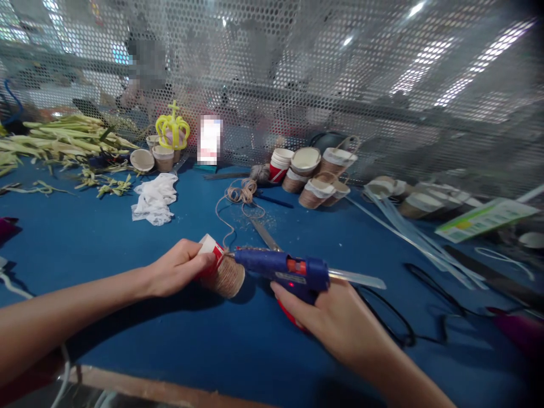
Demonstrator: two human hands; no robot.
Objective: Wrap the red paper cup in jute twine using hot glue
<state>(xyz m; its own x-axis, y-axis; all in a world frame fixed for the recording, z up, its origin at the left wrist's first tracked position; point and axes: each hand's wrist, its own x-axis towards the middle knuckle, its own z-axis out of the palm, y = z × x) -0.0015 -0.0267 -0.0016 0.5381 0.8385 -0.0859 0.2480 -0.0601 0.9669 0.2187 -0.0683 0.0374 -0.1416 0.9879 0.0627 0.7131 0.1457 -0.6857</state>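
Note:
My left hand (181,266) grips a paper cup (227,279) by its white and red end, tilted above the table. Twine is wound around the cup's lower part, and a loose strand runs back to a tangle of twine (241,192). In my right hand (325,311) is a blue hot glue gun (283,266), with a clear glue stick (357,277) sticking out of its rear and a small red light lit. The gun's nozzle is at the cup, by the border of the twine; I cannot tell whether it touches. A metal ruler-like strip (264,233) lies behind the gun.
Several twine-wrapped cups (317,191) stand at the back. Loose glue sticks (419,238) and a black cable (393,320) lie on the right. White crumpled cloth (156,198), a yellow crown-shaped piece (173,129) and pale dried stalks (63,141) are on the left. Perforated mesh (263,68) rises behind.

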